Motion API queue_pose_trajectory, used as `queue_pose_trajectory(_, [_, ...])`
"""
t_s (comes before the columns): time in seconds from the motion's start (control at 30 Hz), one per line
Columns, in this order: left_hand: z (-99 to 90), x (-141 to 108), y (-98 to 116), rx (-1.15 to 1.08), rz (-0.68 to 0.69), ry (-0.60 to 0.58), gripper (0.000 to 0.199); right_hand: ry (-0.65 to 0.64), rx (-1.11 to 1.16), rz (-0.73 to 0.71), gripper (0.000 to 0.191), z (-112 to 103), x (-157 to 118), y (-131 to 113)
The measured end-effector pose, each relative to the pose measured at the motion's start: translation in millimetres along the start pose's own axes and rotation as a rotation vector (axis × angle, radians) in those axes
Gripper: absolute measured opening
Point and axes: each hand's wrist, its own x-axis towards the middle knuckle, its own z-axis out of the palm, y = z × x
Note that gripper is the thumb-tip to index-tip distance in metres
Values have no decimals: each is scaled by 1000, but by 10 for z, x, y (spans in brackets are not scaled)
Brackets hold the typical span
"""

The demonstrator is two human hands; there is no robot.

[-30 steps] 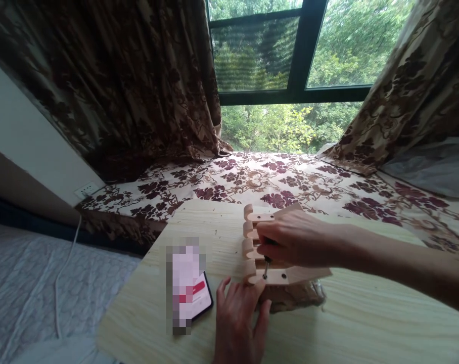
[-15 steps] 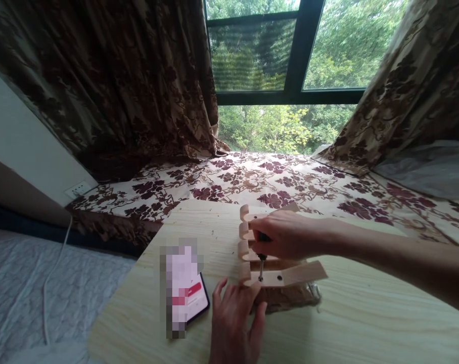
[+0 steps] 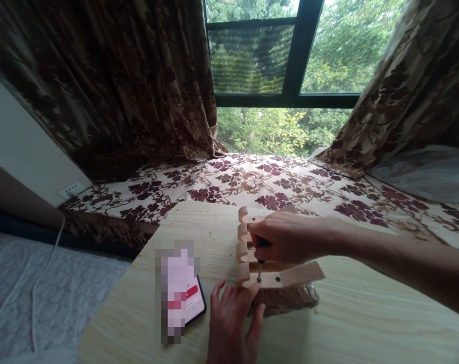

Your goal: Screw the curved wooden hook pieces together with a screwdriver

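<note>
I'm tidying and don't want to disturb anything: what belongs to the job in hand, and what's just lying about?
In use:
screwdriver, in the right hand
wooden piece, left hand against it
brown packet beside that, probably

Just lying about, it seems:
phone on the table
white cable
plastic sheeting, far right

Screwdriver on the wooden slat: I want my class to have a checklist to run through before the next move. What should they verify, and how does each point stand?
1. Right hand grips the screwdriver: ok.
2. Tip at the left hole of the nearest slat: ok.
3. Tip properly engaged there: cannot tell, too small.
4. Left hand at the slat's left end: ok.
5. Left hand well away from the tip: not ok, a finger lies close.
6. Phone apart from both hands: ok.
</note>
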Motion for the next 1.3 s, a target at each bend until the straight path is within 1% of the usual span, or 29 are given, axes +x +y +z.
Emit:
queue_pose_trajectory(0.07, [-5,-6,-12,4,20,-6,31,17,-3,22,12,25,-11,2])
queue_pose_trajectory(0.17, [-9,-8,-41,17,13,44,28,29,-5,41,12,14,-48,-30])
queue_pose_trajectory(0.27, [-26,-2,-91,77,30,92,27,18,-14,-2,7,-48,-82,-101])
queue_pose_trajectory(0.37, [-71,15,-153,155,90,87,33,-12,-45,-48,7,-108,-77,-163])
queue_pose_trajectory(0.43, [-105,28,-188,176,88,103,33,-19,-62,-48,9,-128,-50,-175])
queue_pose_trajectory(0.5, [-133,44,-216,147,22,155,26,-18,-65,-45,11,-129,-23,-162])
queue_pose_trajectory(0.6, [-153,89,-260,71,-128,233,11,-7,-58,-38,14,-102,-8,-118])
queue_pose_trajectory(0.67, [-145,151,-292,56,-201,248,16,6,-54,-32,15,-75,-9,-89])
queue_pose_trajectory(0.73, [-114,242,-309,50,-241,237,24,18,-50,-34,14,-51,-7,-67])
queue_pose_trajectory(0.8, [-71,345,-298,20,-266,209,24,25,-47,-44,14,-35,-3,-56])
queue_pose_trajectory(0.9, [-27,469,-241,-38,-255,144,23,23,-40,-56,13,-22,-22,-62])
queue_pose_trajectory(1.0, [-29,513,-185,-87,-223,76,23,21,-31,-37,12,-1,-105,-88])
queue_pose_trajectory(1.1, [-58,475,-168,-109,-195,34,22,24,-26,1,12,17,-215,-113])
queue_pose_trajectory(1.17, [-96,404,-170,-101,-191,36,21,22,-20,4,12,17,-269,-121])
queue_pose_trajectory(1.23, [-152,309,-166,-74,-187,68,20,20,-28,-32,11,7,-293,-125])
queue_pose_trajectory(1.3, [-207,219,-141,-35,-153,122,21,25,-64,-106,11,-1,-288,-125])
